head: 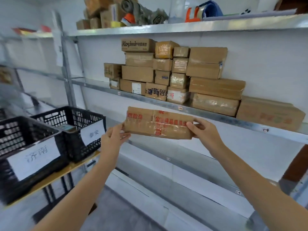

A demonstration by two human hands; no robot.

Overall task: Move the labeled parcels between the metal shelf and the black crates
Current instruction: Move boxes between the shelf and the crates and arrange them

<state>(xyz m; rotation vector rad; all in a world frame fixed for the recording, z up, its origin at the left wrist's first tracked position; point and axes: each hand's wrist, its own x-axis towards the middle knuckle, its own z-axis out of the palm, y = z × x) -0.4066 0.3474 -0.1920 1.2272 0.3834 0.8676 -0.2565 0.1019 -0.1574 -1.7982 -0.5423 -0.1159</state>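
Note:
I hold a flat brown cardboard parcel (pixel 158 122) with red printing in the air, in front of the metal shelf (pixel 166 101) and just below its middle board. My left hand (pixel 115 135) grips the parcel's left end and my right hand (pixel 204 130) grips its right end. Several taped cardboard parcels (pixel 166 72) are stacked on the middle board. Two black crates stand on a low table at the left: the near crate (pixel 25 147) and the far crate (pixel 75 129), each with a white paper label. A small item lies inside the far crate.
The top shelf board (pixel 183 26) carries boxes, tape rolls and rolled cloth. A large box (pixel 270 114) sits at the right of the middle board. Lower shelf boards (pixel 183 164) run below my arms. Another rack (pixel 25 70) stands at far left.

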